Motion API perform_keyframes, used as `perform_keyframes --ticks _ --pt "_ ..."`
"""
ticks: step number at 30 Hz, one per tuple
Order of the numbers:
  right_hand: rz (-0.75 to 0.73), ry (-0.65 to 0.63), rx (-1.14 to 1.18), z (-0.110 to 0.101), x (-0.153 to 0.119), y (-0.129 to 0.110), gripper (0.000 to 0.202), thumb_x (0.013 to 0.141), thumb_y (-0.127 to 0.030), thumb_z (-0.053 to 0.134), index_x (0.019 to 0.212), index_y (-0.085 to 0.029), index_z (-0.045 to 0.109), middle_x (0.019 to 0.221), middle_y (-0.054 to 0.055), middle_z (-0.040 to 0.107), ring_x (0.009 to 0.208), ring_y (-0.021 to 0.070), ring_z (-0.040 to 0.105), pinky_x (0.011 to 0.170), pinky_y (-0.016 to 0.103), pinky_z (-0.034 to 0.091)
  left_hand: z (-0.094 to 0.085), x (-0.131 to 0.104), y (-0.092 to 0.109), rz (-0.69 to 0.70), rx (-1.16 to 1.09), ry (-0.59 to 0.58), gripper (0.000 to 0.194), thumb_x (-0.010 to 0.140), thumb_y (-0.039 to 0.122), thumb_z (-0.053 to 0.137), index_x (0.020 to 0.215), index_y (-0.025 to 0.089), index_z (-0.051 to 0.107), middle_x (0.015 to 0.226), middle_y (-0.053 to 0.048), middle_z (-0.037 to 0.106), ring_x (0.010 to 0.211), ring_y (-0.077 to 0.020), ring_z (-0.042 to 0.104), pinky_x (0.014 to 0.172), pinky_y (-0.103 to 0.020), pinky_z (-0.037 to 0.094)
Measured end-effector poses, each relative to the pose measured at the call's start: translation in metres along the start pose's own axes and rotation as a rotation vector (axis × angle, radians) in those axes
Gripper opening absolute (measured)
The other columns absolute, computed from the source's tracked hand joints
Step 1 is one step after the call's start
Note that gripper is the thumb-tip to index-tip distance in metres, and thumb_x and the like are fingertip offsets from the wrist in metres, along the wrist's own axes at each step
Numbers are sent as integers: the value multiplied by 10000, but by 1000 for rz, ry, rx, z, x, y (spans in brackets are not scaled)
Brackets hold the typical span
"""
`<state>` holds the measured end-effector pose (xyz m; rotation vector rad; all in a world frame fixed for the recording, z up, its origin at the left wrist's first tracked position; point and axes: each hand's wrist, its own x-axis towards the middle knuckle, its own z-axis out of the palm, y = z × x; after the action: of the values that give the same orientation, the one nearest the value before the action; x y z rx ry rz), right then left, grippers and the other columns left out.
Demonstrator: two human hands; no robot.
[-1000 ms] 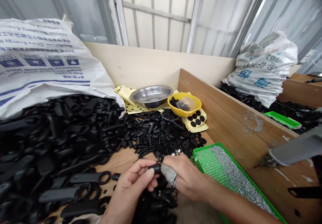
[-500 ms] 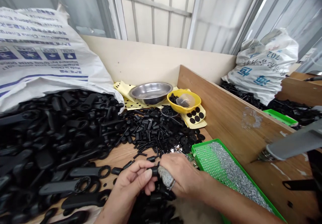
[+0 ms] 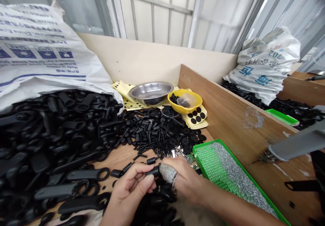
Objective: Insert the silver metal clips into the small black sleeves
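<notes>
Between the thumb and fingers of my left hand [image 3: 134, 187] is a short black plastic cylinder [image 3: 153, 172], lying roughly sideways. My right hand [image 3: 186, 178] is closed at the cylinder's right end, with a grey fabric wrap [image 3: 168, 173] on one digit pressed against it. The other fingertips of that hand are hidden. Beneath both hands lies a dark pile of similar black pieces [image 3: 154, 205], partly covered by them. Just beyond the hands, a few loose black cylinders [image 3: 151, 160] rest on the wooden table [image 3: 122, 155].
Black plastic handles [image 3: 61, 189] heap up on the left below a white sack [image 3: 45, 46]. Black screws and small parts [image 3: 152, 131] spread ahead, before a steel bowl [image 3: 151, 92] and a yellow basket [image 3: 186, 109]. Rightward are a green tray [image 3: 203, 147], a wooden partition [image 3: 228, 117] and a grey power tool [image 3: 297, 143].
My right hand's wrapped digit has shifted slightly at the cylinder's end, and more of the cylinder shows between the hands. The whole view has moved a little.
</notes>
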<state>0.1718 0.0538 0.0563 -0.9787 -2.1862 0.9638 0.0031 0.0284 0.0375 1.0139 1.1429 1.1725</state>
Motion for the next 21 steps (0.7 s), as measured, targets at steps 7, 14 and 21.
perform_keyframes --ticks 7,14,21 --pt "-247 -31 -414 2 -1 6 147 834 -225 360 787 -169 487 750 38 535 666 151 447 633 272 346 -1 -3 6 -107 -69 20 265 617 389 758 734 179 648 488 34 617 499 -111 515 521 -204 409" --pt "-508 26 -753 -2 0 13 135 785 -245 392 671 -187 435 649 23 453 588 156 364 571 297 285 6 -9 6 -222 -194 -27 320 623 449 749 735 174 630 433 57 577 438 -68 460 495 -167 357" --pt "-515 -12 -820 -6 -4 8 91 738 -211 414 659 -183 450 637 23 458 585 155 374 592 303 309 3 -8 -2 -276 -160 -90 362 633 485 730 756 161 625 484 29 610 404 -61 443 424 -158 310"
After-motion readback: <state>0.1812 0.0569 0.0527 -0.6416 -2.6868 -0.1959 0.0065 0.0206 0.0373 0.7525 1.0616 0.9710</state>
